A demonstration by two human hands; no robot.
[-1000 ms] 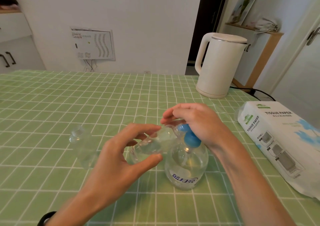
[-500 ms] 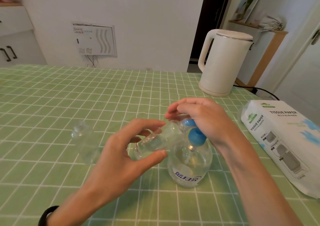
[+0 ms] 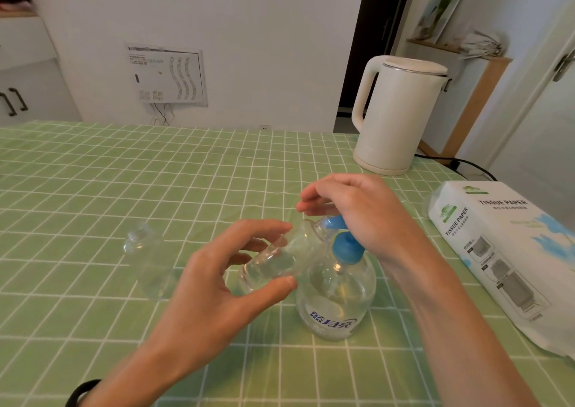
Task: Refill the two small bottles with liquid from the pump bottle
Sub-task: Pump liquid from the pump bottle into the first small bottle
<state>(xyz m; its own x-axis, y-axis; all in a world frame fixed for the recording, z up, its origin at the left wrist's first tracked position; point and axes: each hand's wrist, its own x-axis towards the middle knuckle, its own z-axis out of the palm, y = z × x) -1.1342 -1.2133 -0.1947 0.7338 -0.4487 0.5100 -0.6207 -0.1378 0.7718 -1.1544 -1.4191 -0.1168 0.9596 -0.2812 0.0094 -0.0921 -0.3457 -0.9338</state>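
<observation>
A clear round pump bottle (image 3: 337,297) with a blue pump head (image 3: 345,247) stands on the green checked tablecloth. My right hand (image 3: 357,216) rests on top of the pump head, fingers curled over the nozzle. My left hand (image 3: 217,285) grips a small clear bottle (image 3: 277,260), tilted so its mouth sits right at the blue nozzle. A little liquid lies in the tilted bottle. A second small clear bottle (image 3: 149,263) stands upright and uncapped on the cloth to the left, apart from both hands.
A white electric kettle (image 3: 398,114) stands at the back right with its cord trailing off the table. A pack of tissue paper (image 3: 504,251) lies along the right edge. The table (image 3: 93,188) stretches left and back to a white wall.
Both hands and the bottles hold nearly the same pose. The view has tilted slightly, so everything sits a little lower and closer in frame.
</observation>
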